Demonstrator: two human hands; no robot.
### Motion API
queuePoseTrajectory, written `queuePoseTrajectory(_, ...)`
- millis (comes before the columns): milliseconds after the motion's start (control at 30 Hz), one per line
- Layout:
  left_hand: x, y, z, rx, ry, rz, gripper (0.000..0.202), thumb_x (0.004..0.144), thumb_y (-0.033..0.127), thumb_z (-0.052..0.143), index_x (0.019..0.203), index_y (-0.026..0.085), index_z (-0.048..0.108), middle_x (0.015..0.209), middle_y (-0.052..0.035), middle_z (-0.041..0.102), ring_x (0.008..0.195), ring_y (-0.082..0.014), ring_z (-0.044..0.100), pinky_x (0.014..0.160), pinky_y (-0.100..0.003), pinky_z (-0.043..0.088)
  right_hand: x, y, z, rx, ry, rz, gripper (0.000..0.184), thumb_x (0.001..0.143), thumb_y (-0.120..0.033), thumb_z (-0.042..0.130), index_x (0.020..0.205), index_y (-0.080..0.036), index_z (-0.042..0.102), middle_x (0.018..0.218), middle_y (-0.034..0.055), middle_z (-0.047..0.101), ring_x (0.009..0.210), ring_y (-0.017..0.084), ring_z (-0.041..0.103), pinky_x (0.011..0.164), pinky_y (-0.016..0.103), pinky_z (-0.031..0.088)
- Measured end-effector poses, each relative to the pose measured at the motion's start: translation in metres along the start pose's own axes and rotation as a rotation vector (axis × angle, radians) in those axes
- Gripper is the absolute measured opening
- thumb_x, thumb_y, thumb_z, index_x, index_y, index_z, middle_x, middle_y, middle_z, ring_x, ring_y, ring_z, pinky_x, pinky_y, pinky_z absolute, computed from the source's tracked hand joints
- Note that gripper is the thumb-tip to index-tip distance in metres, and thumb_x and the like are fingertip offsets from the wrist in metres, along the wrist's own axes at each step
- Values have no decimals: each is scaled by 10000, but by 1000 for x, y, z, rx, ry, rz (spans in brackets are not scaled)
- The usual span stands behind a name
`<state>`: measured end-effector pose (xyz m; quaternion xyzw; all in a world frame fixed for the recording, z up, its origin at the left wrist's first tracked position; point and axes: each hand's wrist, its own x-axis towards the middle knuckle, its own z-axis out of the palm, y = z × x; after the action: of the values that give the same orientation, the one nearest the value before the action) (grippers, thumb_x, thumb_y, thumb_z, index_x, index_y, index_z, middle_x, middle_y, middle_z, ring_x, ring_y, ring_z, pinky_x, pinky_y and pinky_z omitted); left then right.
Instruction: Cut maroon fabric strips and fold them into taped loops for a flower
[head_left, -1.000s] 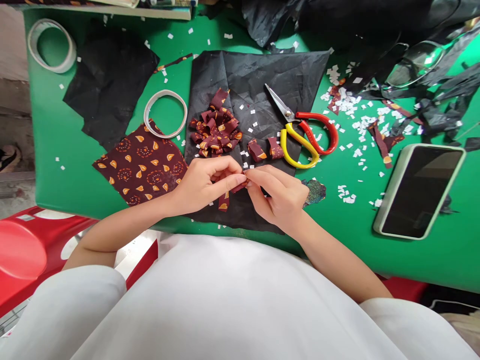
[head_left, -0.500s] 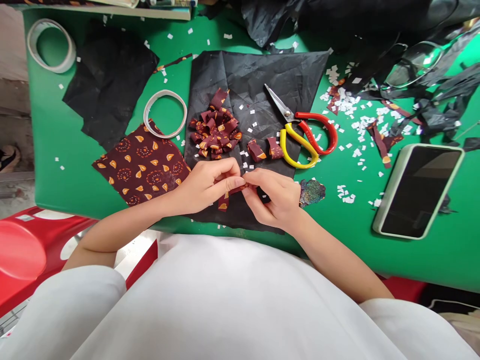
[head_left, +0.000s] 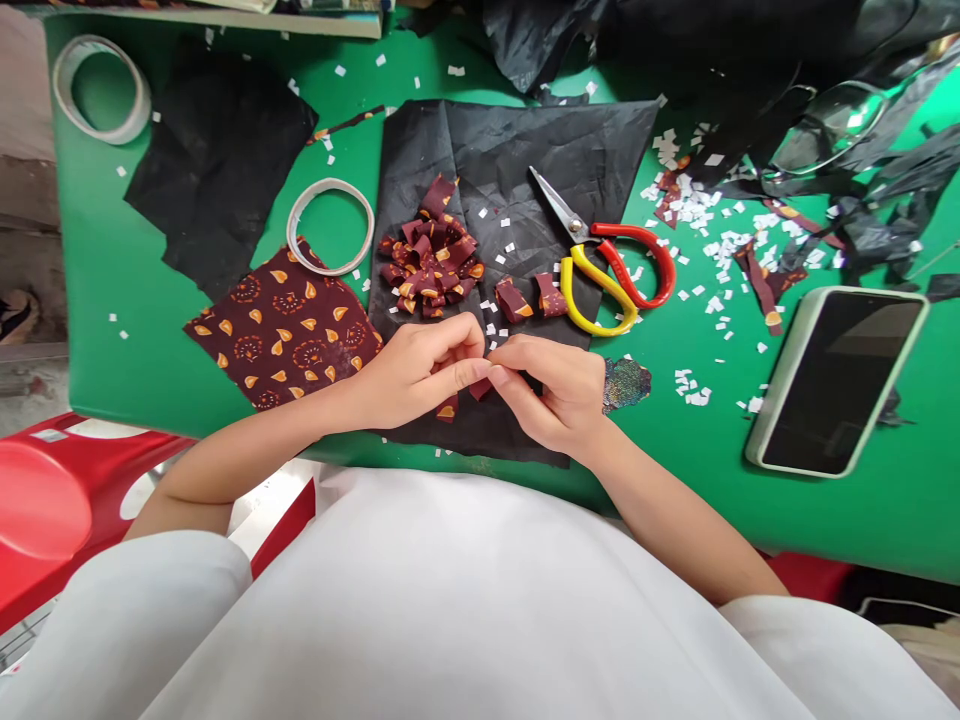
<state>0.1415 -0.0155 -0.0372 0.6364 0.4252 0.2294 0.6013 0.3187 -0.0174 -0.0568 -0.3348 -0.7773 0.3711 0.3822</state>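
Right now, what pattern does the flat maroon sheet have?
The maroon sheet has orange teardrops and dotted rosettes; head view shows it best.

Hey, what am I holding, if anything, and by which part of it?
Your left hand and right hand together appear to pinch a small maroon fabric piece; they cover most of it, so the exact part gripped cannot be told.
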Motion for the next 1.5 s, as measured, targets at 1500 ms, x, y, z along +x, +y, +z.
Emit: queuePoseTrajectory(1500,1,-18,-60,984,591,-103,170,861,319,485,956,178,486,1019,-96,563,1114,-298,465,991,-487,343,6,25,-29,-700,196,130,186,907,-265,386,903,-215,565,794,65,602,773,220,553,725,405,427)
